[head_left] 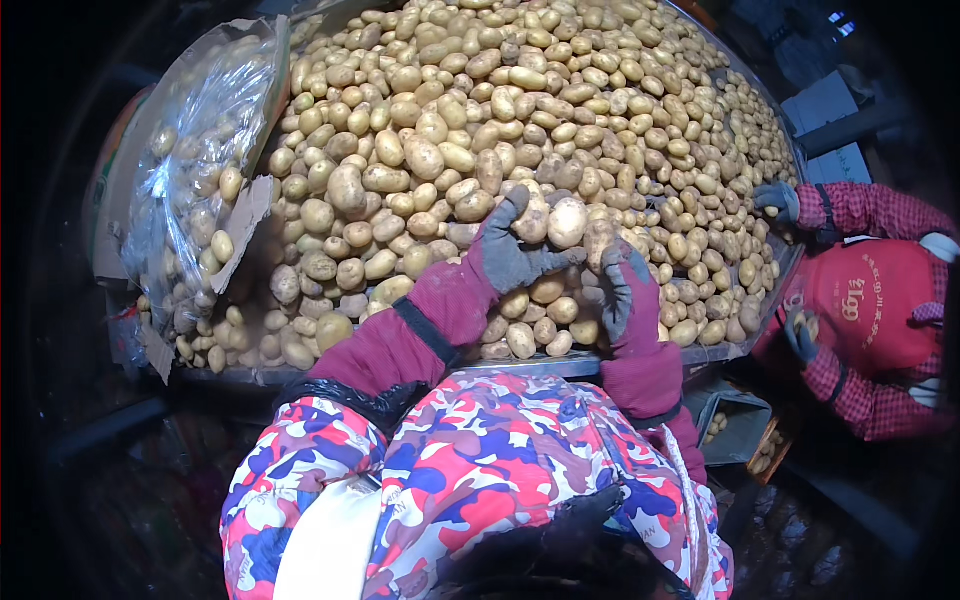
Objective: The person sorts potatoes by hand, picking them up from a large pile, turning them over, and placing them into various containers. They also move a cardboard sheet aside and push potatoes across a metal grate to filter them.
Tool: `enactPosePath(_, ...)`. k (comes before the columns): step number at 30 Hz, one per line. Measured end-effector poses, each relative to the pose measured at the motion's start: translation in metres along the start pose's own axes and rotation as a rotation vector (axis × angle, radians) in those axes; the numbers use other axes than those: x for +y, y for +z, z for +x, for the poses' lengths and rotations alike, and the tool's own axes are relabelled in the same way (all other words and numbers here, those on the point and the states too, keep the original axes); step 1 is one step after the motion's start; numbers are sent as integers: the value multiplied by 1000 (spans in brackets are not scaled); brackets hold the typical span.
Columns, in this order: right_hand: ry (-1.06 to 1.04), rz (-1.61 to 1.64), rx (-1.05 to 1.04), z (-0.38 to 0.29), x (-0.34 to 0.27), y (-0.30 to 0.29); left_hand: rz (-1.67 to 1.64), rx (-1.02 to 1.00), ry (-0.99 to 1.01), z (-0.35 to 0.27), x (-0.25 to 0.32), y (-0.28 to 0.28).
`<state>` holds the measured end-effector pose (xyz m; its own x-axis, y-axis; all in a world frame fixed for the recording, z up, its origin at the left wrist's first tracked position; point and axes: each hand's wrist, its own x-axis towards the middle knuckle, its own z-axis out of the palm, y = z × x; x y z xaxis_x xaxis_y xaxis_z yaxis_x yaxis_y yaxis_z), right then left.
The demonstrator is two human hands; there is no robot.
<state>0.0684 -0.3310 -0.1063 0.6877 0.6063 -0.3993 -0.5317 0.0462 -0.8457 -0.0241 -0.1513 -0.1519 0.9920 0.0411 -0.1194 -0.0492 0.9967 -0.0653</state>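
Loose potatoes of mixed size cover a large metal-edged table. My left hand, in a grey-palmed glove, is spread among them, thumb and fingers apart, beside a pale round potato and a browner one. My right hand, gloved too, is curled at the right of these, its fingertips by an oblong brown potato. Whether either hand grips a potato or only touches it, I cannot tell.
On the left, a clear plastic bag of potatoes lies over a cardboard box. The table's metal edge runs before me. At the right stands a co-worker with gloved hands, one over the potatoes. Below are an open crate and more potatoes.
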Motion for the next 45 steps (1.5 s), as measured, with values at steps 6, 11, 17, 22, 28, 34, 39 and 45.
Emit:
enactPosePath(6, -60, -137, -85, -8, -5, 4, 73, -32, -31, 2, 1, -7)
enactPosePath(11, -399, -416, -163, -10, 5, -2, 277, -193, 92, -1, -2, 0)
enactPosePath(17, 65, 250, -287, -9, 8, -14, 464, -257, 150, 2, -3, 4)
enactPosePath(22, 130, 492, -358, -24, 0, -27, 81, -27, -124, -1, -13, 20)
enactPosePath(28, 68, 371, -236, -76, -30, -70, 189, 52, -263, 10, -70, 52)
enactPosePath(34, -69, 254, 19, -130, -43, -134, 56, 58, -473, 44, -142, 62)
enactPosePath(39, -154, 346, 53, -173, -30, -188, 535, -27, -519, 60, -220, 50)
enactPosePath(45, -391, -491, 620, -216, 102, -254, 1633, -557, -400, 60, -297, 47)
